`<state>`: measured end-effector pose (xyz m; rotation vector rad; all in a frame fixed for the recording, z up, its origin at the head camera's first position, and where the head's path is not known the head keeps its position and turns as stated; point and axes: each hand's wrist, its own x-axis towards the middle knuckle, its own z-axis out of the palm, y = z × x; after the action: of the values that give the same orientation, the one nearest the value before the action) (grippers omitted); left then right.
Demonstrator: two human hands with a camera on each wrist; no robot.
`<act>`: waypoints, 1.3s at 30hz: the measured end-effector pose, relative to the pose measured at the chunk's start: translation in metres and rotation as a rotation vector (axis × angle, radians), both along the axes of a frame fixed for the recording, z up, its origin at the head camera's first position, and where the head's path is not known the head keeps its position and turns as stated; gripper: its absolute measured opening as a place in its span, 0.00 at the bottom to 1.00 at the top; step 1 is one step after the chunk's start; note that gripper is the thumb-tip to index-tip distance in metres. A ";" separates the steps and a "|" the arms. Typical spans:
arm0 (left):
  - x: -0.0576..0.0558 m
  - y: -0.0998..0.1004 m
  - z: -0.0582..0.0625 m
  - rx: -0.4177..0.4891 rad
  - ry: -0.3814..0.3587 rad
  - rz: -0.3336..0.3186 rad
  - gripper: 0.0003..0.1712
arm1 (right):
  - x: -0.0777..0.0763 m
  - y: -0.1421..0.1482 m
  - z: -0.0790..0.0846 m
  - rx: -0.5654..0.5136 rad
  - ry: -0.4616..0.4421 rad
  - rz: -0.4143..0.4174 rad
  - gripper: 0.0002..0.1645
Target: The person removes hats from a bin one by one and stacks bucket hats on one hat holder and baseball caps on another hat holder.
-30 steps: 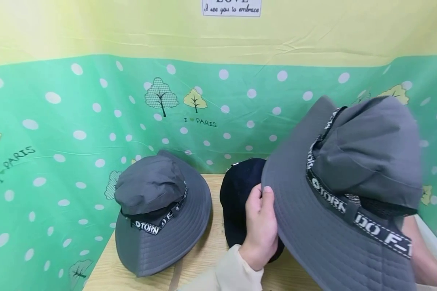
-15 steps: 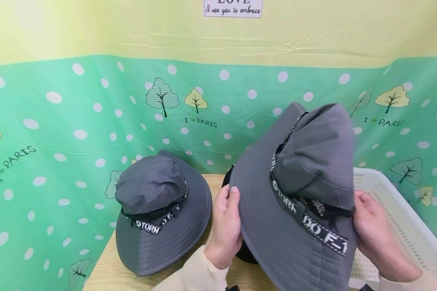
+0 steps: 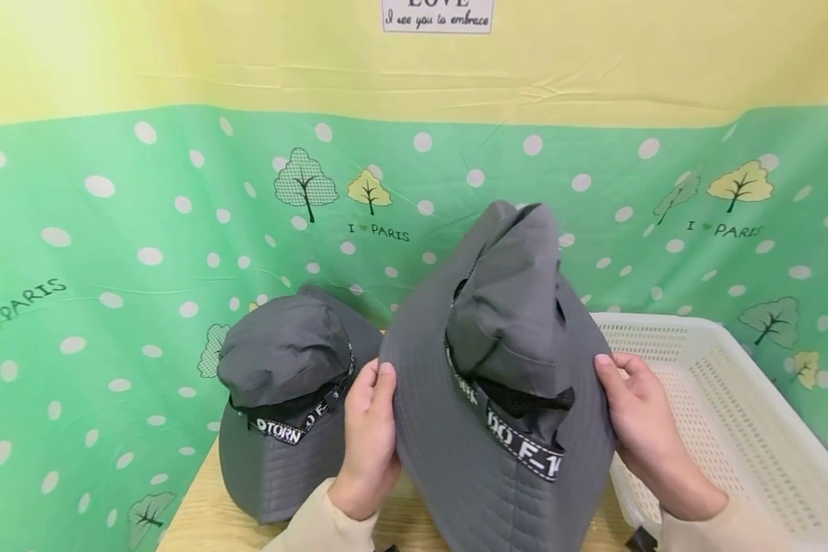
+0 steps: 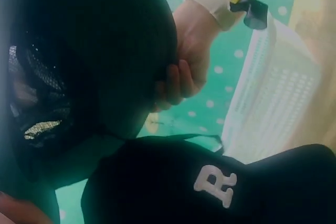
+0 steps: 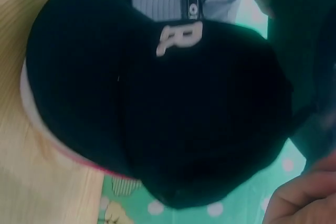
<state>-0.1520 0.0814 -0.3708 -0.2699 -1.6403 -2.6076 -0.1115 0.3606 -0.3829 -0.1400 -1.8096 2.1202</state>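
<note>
Between my two hands a grey wide-brimmed sun hat is held up, crown facing right and slightly back, with a black lettered band round it. My left hand pinches the brim's left side, thumb on top. On the opposite side my right hand grips the brim the same way. The left wrist view shows the held hat's dark underside and mesh. A similar grey hat rests on the table to the left. A black cap with a white R shows in both wrist views; the held hat hides it in the head view.
A white perforated plastic basket stands on the right, partly behind my right hand. The wooden table ends at a green and yellow printed cloth behind. Beneath the black cap's brim a pale and pink edge sticks out.
The held hat has moved left from the right side to the middle and turned. My right hand, mostly hidden before, now shows on the brim's right. The basket has come into view.
</note>
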 end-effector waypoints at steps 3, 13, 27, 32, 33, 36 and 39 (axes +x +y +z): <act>0.002 -0.013 0.001 -0.007 -0.010 -0.001 0.18 | -0.003 -0.012 0.002 0.030 -0.003 0.005 0.16; 0.006 -0.053 0.011 -0.071 -0.020 0.082 0.23 | -0.006 -0.044 0.010 0.034 -0.006 0.108 0.16; 0.017 -0.108 0.023 -0.146 -0.025 0.218 0.21 | -0.005 -0.104 0.024 -0.058 -0.009 0.187 0.21; 0.017 -0.131 0.023 -0.153 -0.014 0.277 0.17 | -0.007 -0.121 0.030 -0.093 -0.018 0.242 0.25; 0.016 -0.136 0.023 -0.153 -0.008 0.280 0.16 | -0.009 -0.125 0.030 -0.105 -0.020 0.254 0.25; 0.013 -0.154 0.021 -0.155 0.022 0.265 0.15 | -0.015 -0.135 0.031 -0.135 -0.016 0.279 0.23; 0.008 -0.170 0.019 -0.165 0.036 0.242 0.13 | -0.023 -0.146 0.029 -0.153 -0.002 0.270 0.22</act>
<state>-0.1437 -0.0890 -0.3515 -0.1147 -1.7563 -2.2855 -0.1343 0.2143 -0.3535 0.0694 -1.7493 2.4443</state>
